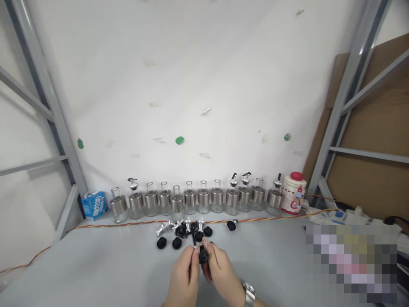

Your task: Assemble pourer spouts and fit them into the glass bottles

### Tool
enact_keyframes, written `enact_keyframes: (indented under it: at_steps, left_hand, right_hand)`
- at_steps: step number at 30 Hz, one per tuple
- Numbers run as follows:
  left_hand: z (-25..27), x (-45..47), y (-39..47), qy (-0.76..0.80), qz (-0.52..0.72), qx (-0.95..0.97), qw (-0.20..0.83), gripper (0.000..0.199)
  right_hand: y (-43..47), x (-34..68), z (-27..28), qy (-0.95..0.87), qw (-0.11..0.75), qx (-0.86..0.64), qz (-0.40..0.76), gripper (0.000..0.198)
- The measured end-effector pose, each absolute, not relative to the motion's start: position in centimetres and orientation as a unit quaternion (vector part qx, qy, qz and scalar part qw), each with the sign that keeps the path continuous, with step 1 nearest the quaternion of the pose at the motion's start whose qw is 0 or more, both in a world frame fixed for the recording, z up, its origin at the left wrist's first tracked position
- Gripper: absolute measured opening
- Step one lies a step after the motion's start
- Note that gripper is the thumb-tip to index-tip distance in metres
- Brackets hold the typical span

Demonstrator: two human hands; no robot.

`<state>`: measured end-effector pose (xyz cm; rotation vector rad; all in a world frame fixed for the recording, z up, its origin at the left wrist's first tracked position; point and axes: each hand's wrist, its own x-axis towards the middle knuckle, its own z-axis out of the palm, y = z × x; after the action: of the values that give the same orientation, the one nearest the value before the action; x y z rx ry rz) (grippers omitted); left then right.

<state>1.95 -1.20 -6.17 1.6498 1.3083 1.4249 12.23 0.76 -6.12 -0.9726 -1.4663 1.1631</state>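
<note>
My left hand (185, 273) and my right hand (220, 266) meet low in the middle of the view. Between their fingertips they grip a small round black stopper (203, 256), its hollow side facing me. Whatever else the fingers cover cannot be made out. Just beyond my hands lies a loose group of black rubber stoppers (177, 243) and silvery metal pourer spouts (163, 227). Off to the right of that group, a pourer (231, 225) with a black base lies by itself.
Along the wall stands a row of glass bottles (203, 198) with steel bands, several topped with pourers. A blue box (94, 206) ends the row at left, a cream and red container (293, 194) at right. A twisted cable (134, 223) crosses the grey table (121, 260). Power strips (341, 215) lie at right.
</note>
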Motion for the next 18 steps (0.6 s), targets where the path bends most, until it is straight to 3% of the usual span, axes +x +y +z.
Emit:
enact_keyframes:
  at_steps: [8, 13, 15, 18]
  left_hand:
    - [-5.2, 2.0, -0.1, 0.503, 0.496, 0.524, 0.475, 0.049]
    - [-5.7, 2.1, 0.5, 0.489, 0.503, 0.500, 0.508, 0.055]
    - [-5.6, 1.9, 0.4, 0.479, 0.513, 0.503, 0.504, 0.054]
    - [-5.2, 1.7, 0.2, 0.459, 0.543, 0.506, 0.488, 0.047]
  right_hand:
    - [2.5, 12.1, -6.4, -0.515, 0.415, -0.429, 0.615, 0.059]
    - [2.9, 12.0, -6.7, -0.448, 0.421, -0.403, 0.678, 0.059]
    - [2.8, 12.1, -6.5, -0.474, 0.419, -0.406, 0.660, 0.059]
    - [2.1, 12.7, -5.8, -0.582, 0.459, -0.411, 0.530, 0.051]
